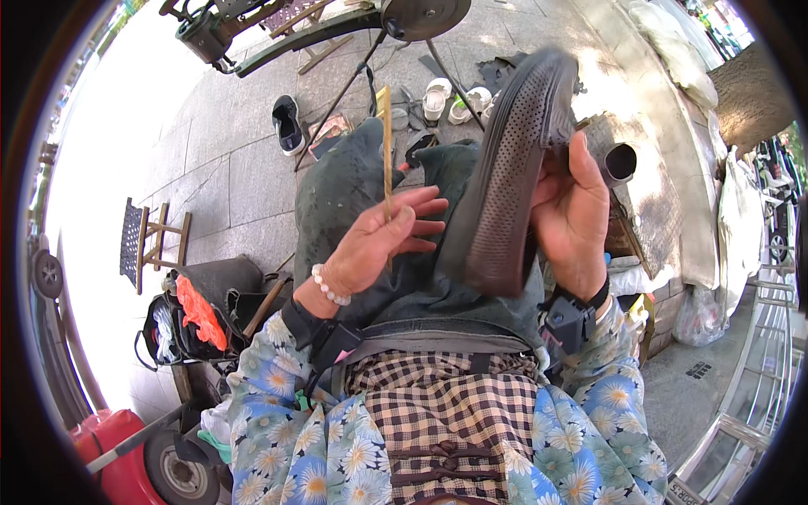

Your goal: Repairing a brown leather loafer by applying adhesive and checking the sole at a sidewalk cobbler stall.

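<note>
My right hand (pixel 574 202) grips a dark brown perforated leather shoe (pixel 515 160) by its opening, thumb outside and the other fingers partly hidden by the shoe. It is held up above my lap, toe toward me, slightly blurred. My left hand (pixel 380 237) pinches a thin wooden brush (pixel 387 151) with pale yellow bristles at its upper end. The brush points away from me, left of the shoe and apart from it. A dark green apron (pixel 337 198) covers my knees beneath both hands.
A black hand-cranked machine (pixel 286 42) on thin legs stands ahead. Beyond my knees lie a dark slip-on shoe (pixel 288 124) and white clogs (pixel 436 99). At left are a folding stool (pixel 156 240) and a black bag (pixel 227 278); at right, a tree trunk (pixel 753 93).
</note>
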Demonstrator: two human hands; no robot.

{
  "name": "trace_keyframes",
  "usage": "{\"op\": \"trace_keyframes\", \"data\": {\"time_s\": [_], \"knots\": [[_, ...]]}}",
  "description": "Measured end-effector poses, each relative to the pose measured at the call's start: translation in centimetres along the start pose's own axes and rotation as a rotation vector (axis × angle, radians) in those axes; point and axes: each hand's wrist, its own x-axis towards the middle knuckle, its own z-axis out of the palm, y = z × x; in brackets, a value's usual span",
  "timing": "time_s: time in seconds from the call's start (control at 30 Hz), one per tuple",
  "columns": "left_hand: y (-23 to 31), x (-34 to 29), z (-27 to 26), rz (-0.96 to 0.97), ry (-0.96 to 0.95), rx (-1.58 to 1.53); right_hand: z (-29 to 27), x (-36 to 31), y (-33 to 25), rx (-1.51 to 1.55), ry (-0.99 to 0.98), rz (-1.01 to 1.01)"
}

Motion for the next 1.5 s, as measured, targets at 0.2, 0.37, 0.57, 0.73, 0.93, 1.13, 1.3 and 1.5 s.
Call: {"op": "trace_keyframes", "data": {"time_s": [0.2,0.37,0.57,0.73,0.93,1.13,1.3,1.5], "knots": [[0.1,0.5,0.5,-0.037,-0.02,-0.054,-1.4,-3.3,4.1,0.484,0.301,-0.056],[-1.7,0.7,-0.6,-0.221,-0.089,0.061,-1.1,-8.4,5.8,0.341,0.397,0.119],[-2.5,0.5,-0.2,-0.176,-0.097,0.258,-2.3,-10.0,-1.3,-1.245,-0.38,0.317],[-2.2,0.3,0.7,-0.118,-0.108,0.341,-2.1,-7.2,-4.2,-2.236,-0.339,-0.371],[-1.5,0.4,1.4,-0.084,-0.116,0.481,-4.6,-4.4,-2.5,-2.323,-0.651,-0.336],[-1.8,0.6,1.1,-0.1,-0.099,0.43,-6.0,-3.3,-2.1,-2.174,-0.712,-0.296],[-2.6,0.8,0.6,-0.178,-0.072,0.316,-5.8,-2.5,-1.7,-2.15,-0.707,-0.349],[-2.5,1.1,0.0,-0.2,0.119,0.332,-5.6,-1.8,-1.3,-2.101,-0.726,-0.314]]}}
